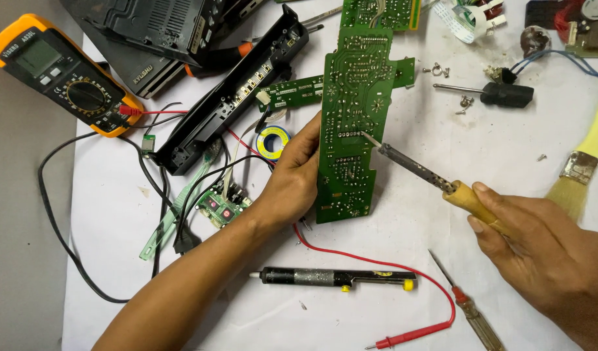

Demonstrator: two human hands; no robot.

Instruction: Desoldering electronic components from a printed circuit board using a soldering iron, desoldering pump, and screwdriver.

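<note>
My left hand (292, 175) grips the left edge of a long green circuit board (351, 123), held solder side up over the white sheet. My right hand (539, 240) holds a soldering iron (422, 170) by its yellow handle. The iron's tip touches the board near its middle. A small spool of solder wire (273, 140) lies just left of my left hand. A black desoldering pump (331, 278) lies below the board.
An orange multimeter (65, 75) sits at upper left, its red probe lead (409, 325) running to the front. A black plastic casing (234, 94), a small green board (221, 208), a black screwdriver (500, 94), a brush (582, 162), a clear tester screwdriver (471, 312) and loose screws surround the work.
</note>
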